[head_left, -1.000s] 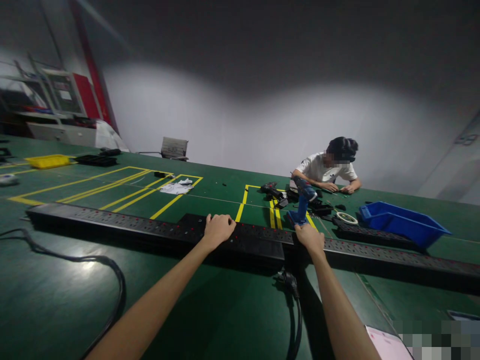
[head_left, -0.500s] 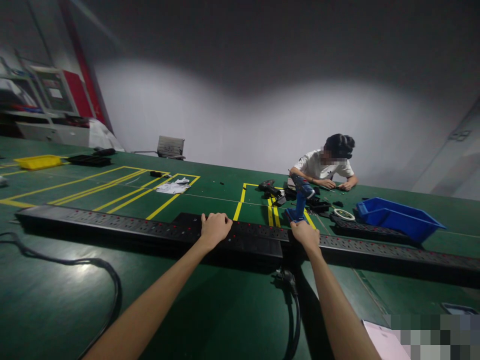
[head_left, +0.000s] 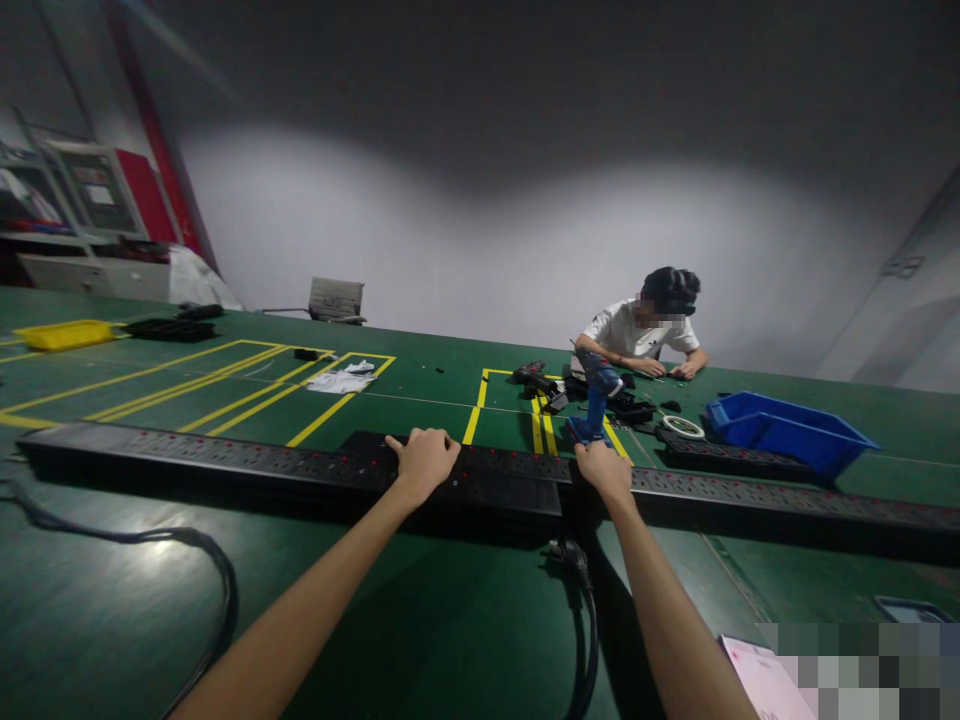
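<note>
Long black power strips with rows of sockets and small red switches lie side by side across the table. My left hand is wrapped over the middle of them, its fingers bent over the far edge and its thumb sticking out left. Further right, my right hand grips the strip with its fingertips hidden behind the far side. A blue cordless drill stands upright just beyond my right hand. Below the strips, a black plug with its cable lies between my forearms.
A black cable curves across the near left. At the right are a blue bin, a roll of tape and a shorter black strip. Across the table a person leans over small parts. White gloves lie far left of centre.
My left thumb has stretched out further to the left. Both hands stay on the strips, and the whole view has shifted slightly.
</note>
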